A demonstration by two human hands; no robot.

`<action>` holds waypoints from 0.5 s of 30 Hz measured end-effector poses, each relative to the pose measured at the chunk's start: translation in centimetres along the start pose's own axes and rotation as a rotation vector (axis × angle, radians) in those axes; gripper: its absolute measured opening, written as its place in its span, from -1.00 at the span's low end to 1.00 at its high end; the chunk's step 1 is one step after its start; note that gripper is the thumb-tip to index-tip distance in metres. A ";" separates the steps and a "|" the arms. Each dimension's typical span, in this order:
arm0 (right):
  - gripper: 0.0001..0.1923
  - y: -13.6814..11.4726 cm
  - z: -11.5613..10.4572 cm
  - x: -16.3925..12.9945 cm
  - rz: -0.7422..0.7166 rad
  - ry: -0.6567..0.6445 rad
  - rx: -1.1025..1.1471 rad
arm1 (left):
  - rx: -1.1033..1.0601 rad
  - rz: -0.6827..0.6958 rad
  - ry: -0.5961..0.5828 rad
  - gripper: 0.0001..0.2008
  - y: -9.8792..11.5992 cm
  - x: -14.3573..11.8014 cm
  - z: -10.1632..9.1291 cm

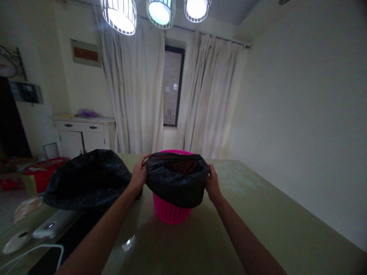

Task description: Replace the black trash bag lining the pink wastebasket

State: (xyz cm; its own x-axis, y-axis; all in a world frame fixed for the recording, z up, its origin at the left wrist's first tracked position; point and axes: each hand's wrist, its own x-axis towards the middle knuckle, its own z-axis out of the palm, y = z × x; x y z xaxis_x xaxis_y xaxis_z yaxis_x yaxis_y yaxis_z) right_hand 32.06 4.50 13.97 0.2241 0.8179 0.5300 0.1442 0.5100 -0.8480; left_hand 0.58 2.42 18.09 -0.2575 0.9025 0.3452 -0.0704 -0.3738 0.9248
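Observation:
A pink plastic basket (172, 212) with slotted walls stands upright on the table. Over its mouth lies a black garbage bag (177, 189), folded down outside the near wall, while part of the pink rim shows at the back. My left hand (140, 173) grips the bag at the basket's left side, thumb and fingers at its edge. On the opposite side my right hand (212, 181) is closed on the bag's edge, its fingertips partly hidden behind the plastic. Another black bag (91, 179), opened wide, rests on the table left of my left forearm.
The greenish table (258, 214) reaches toward the wall at right. At its left lie a white power strip (54, 225), a white mouse-like object (17, 241) and a white cable (43, 246). Behind stand a white cabinet (86, 131) and red bags (46, 172). Lamps (160, 13) hang overhead.

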 end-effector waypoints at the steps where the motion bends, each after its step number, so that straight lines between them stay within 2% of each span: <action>1: -0.65 0.0 0.1 -0.1 -0.041 -0.013 -0.004 | 0.019 0.037 -0.010 -0.53 -0.1 -0.2 0.1; 4: -0.55 0.3 0.3 -0.4 0.034 -0.052 0.162 | 0.035 0.053 -0.038 -0.62 -0.4 -0.4 0.2; 8: -0.65 1.0 0.2 -0.5 0.213 -0.091 0.335 | -0.036 -0.134 -0.060 -0.61 -0.7 -0.2 0.3; 11: -0.65 1.2 0.1 -0.7 0.224 -0.084 0.321 | -0.031 -0.228 -0.090 -0.65 -0.9 -0.1 0.1; 13: -0.64 1.2 0.1 -0.9 0.216 -0.108 0.316 | -0.037 -0.215 -0.116 -0.66 -1.0 0.0 -0.2; 15: -0.61 1.5 0.1 -1.1 0.246 -0.133 0.323 | -0.034 -0.140 -0.125 -0.63 -1.0 0.0 -0.4</action>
State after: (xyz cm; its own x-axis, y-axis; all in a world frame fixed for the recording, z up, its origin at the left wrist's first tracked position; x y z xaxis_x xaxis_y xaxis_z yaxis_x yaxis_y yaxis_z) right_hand 31.89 4.39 12.13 0.0844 0.9421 0.3246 -0.2121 0.3353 -0.9179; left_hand 0.26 2.73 17.10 -0.1215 0.9648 0.2330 -0.1302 -0.2482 0.9599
